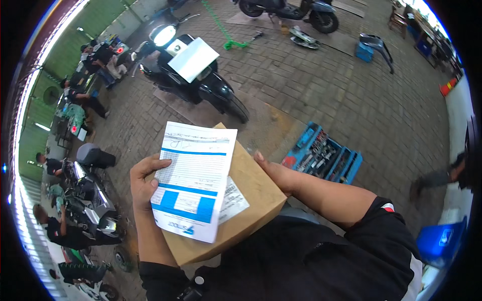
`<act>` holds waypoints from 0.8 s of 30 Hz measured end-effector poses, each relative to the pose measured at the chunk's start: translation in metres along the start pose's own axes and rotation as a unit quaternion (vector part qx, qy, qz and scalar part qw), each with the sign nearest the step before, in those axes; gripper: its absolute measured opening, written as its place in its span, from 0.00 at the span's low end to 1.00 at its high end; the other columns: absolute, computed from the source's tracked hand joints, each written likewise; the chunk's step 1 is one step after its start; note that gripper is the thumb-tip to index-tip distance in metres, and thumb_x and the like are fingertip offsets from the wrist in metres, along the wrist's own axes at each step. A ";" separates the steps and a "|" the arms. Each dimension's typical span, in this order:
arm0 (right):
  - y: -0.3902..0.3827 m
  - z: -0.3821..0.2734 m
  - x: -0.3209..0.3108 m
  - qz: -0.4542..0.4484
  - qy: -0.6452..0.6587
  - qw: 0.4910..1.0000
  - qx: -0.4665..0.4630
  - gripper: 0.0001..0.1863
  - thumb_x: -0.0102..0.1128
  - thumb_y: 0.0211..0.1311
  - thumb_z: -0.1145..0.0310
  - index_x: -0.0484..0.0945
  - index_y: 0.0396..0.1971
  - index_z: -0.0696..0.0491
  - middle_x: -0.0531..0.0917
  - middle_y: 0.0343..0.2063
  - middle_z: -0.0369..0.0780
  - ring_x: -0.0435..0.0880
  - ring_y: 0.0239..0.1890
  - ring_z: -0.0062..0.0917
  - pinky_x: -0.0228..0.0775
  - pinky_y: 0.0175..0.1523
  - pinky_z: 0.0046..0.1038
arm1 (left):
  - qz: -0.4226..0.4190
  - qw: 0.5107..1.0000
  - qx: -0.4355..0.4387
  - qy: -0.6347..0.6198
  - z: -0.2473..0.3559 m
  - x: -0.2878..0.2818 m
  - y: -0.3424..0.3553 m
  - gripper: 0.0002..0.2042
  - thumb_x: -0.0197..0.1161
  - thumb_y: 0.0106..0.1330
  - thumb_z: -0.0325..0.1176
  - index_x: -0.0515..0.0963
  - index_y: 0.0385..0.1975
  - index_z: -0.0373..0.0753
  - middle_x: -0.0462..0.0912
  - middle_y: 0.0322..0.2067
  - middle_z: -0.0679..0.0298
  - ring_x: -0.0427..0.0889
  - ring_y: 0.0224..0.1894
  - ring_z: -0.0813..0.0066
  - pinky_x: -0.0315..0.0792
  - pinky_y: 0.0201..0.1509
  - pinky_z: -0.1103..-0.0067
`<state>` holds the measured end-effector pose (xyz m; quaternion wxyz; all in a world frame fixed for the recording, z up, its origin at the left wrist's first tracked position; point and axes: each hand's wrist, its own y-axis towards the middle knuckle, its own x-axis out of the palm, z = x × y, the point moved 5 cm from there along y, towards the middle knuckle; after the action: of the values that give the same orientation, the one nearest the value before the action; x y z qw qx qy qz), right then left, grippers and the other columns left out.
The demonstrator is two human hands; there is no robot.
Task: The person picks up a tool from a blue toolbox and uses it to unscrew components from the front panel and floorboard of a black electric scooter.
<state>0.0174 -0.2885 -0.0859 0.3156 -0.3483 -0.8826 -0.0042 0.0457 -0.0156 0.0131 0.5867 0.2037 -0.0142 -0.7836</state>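
Observation:
A brown cardboard box (258, 188) is held against my front, tilted, with a white printed label (235, 201) partly showing on its top. Over the box lies a white paper form (193, 173) with blue bands and ruled lines. My left hand (148, 181) pinches the form's left edge between thumb and fingers; whether it also bears the box is hidden. Along the box's right side, my right hand (275, 174) grips it, thumb at the upper edge and the other fingers out of sight.
Ahead stands a black scooter (198, 80) with a white sheet (194, 59) on its front. A blue toolbox (324, 155) full of tools lies open on the paving. Several people work by motorcycles (93, 195) at left. A person's leg (434, 180) and a blue bin (441, 241) are at right.

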 end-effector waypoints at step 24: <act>0.257 -0.030 -0.116 0.096 0.173 0.974 -0.112 0.52 0.65 0.48 0.50 0.47 0.69 0.52 0.63 0.63 0.46 0.68 0.63 0.37 0.64 0.63 0.38 | 0.118 0.984 0.083 -0.105 -0.194 -0.140 0.223 0.17 0.58 0.62 0.31 0.78 0.49 0.30 0.76 0.52 0.50 0.75 0.54 0.65 0.66 0.59 0.73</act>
<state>0.2579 -0.1718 -0.1812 0.4217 -0.4588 -0.7707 -0.1332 0.3471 0.0869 -0.0638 0.6513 0.1653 -0.1644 -0.7221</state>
